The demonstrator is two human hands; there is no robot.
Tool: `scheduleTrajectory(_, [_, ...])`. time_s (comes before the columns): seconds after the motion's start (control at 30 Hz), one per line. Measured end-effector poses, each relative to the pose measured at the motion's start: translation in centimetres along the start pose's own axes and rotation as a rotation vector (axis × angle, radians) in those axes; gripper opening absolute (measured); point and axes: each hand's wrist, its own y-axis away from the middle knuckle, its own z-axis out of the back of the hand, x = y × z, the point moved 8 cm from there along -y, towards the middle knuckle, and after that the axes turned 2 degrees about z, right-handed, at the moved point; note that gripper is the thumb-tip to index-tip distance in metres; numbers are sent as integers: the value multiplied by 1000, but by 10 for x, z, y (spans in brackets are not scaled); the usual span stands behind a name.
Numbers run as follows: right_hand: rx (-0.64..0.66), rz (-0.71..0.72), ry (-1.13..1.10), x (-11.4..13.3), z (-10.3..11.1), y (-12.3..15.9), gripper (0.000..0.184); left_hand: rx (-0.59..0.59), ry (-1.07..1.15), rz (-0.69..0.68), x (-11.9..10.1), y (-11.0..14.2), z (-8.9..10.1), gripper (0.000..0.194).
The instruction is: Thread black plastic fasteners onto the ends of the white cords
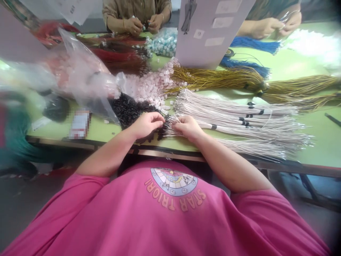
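Observation:
My left hand (pixel 149 124) is closed, thumb against the fingers, over the right edge of a pile of small black connectors (pixel 129 111). Whatever it pinches is too small to make out. My right hand (pixel 187 127) pinches the tip end of white wires (pixel 229 119), close to the left fingertips. How many wires it grips cannot be told. The white wires lie in several bundles with black bands, their metal-tipped ends fanned toward the connectors. White-pink connectors (pixel 151 83) are heaped just behind the black ones.
Yellow-brown wire bundles (pixel 221 79) lie across the back. A grey-white partition (pixel 207 32) divides off two co-workers' hands. Clear plastic bags (pixel 87 78) stand at the left, near a blurred-out flat item (pixel 79 124). The green table's front edge (pixel 170 153) runs before me.

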Motion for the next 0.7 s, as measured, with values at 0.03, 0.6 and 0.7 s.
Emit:
scheduleTrajectory(0.03, [-1,-2,-6,-1,0,0,16,10,68,26,6,-2,-4,19])
scheduleTrajectory(0.6, [-41,81,45,4,4,0,14,-30,257,46,23,-9,-14,21])
scheduleTrajectory(0.7, [-61,97,62,5,4,1,13,-47,169,32,22,-8,-13,22])
